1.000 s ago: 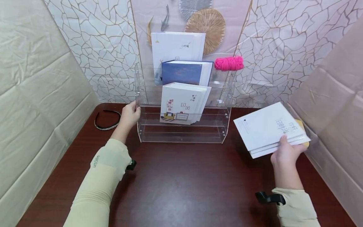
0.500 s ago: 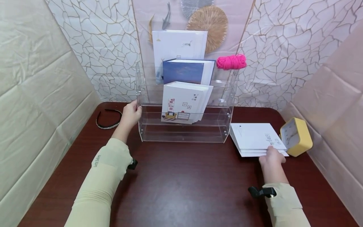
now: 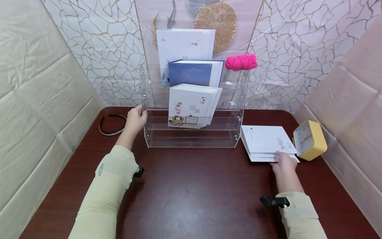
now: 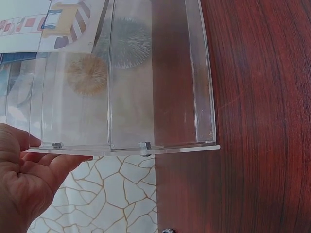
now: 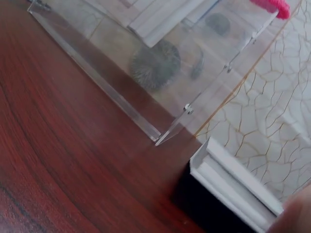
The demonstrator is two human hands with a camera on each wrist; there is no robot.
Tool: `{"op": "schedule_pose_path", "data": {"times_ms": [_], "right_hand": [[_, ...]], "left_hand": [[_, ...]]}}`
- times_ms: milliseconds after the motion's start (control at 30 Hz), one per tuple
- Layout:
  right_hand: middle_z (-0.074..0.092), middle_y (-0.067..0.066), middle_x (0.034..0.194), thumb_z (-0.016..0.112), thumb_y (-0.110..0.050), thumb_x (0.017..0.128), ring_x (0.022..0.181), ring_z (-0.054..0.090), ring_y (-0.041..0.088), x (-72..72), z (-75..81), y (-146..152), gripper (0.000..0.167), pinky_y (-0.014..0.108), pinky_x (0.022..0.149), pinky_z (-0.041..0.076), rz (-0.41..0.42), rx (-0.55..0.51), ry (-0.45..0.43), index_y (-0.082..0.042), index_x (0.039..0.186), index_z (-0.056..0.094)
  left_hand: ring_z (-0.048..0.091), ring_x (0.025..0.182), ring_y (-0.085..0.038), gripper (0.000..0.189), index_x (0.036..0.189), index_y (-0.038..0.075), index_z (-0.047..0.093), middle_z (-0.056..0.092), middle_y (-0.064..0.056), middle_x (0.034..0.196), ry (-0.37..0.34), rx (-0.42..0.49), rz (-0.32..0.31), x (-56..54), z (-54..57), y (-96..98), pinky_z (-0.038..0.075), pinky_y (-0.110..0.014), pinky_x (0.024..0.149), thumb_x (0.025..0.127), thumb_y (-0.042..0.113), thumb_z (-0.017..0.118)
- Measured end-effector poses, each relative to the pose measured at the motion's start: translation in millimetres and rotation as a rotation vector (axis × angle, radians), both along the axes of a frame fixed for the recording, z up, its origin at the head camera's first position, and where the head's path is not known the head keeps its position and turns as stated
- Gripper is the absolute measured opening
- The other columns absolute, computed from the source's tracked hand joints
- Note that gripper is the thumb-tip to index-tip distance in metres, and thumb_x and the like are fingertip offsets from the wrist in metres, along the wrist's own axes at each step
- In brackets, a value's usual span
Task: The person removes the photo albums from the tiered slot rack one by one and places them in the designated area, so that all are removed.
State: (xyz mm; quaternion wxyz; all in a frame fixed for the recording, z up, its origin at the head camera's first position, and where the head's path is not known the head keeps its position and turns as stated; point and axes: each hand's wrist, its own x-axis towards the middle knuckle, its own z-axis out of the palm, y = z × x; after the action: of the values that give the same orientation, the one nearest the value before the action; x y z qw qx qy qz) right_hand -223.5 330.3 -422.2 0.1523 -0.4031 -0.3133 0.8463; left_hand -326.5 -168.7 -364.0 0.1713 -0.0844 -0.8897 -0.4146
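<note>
1. Currently, I judge the step in hand to be handling the loose white book (image 3: 267, 138) on my right while bracing the rack on my left.
2. My right grip (image 3: 285, 164) pinches that book's near edge, by its right corner; it lies beside the rack's right end, and I cannot tell whether it rests fully on the tabletop (image 3: 197, 186).
3. My left grip (image 3: 136, 119) is clamped on the left side panel of the clear acrylic rack (image 3: 191, 142).
4. As I see it, the next move calls for pinching all the layers together, so they don't fan apart, and for clearing the yellow case (image 3: 317, 141), perhaps a clock, just beyond.
5. Three books stand tiered in the rack, the middle one blue-covered (image 3: 189, 73); pink yarn (image 3: 241, 62) sits at its upper right corner.
6. Dark reddish wood grain runs across the tabletop, with a headband (image 3: 111, 134) near my left grip.
7. Behind hangs white, gold-veined wall covering (image 3: 104, 43); beige cloth (image 3: 38, 83) closes both sides.
</note>
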Motion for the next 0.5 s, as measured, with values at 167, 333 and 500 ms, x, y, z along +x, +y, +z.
{"op": "schedule_pose_path", "data": {"times_ms": [167,333,500], "right_hand": [[0.035,-0.010,0.141,0.047,-0.006,0.095,0.125,0.035,0.009,14.8,13.1,0.0,0.068,0.044,0.108,0.011,0.107,-0.059,0.010,-0.036,0.147,0.016],[0.027,-0.014,0.146,0.047,-0.015,0.097,0.130,0.028,0.008,20.9,21.4,2.7,0.065,0.049,0.108,0.000,0.171,-0.115,0.034,-0.040,0.147,0.014],[0.025,-0.015,0.146,0.049,-0.016,0.097,0.131,0.024,0.006,22.3,24.6,3.4,0.065,0.047,0.107,-0.006,0.200,-0.142,0.038,-0.039,0.147,0.015]], "left_hand": [[0.032,0.041,-0.007,0.034,0.124,-0.006,0.055,0.042,0.001,0.051,-0.006,0.006,-0.007,-0.9,-1.9,1.1,0.035,-0.027,0.050,0.092,0.003,0.047],[0.034,0.042,-0.007,0.032,0.120,-0.007,0.058,0.045,-0.002,0.053,0.010,0.003,-0.004,-0.8,-1.5,0.5,0.037,-0.029,0.053,0.091,0.002,0.047],[0.033,0.042,-0.005,0.032,0.120,-0.007,0.058,0.047,-0.006,0.056,0.019,0.005,-0.007,-1.7,-2.1,-0.7,0.037,-0.031,0.055,0.091,0.002,0.047]]}}
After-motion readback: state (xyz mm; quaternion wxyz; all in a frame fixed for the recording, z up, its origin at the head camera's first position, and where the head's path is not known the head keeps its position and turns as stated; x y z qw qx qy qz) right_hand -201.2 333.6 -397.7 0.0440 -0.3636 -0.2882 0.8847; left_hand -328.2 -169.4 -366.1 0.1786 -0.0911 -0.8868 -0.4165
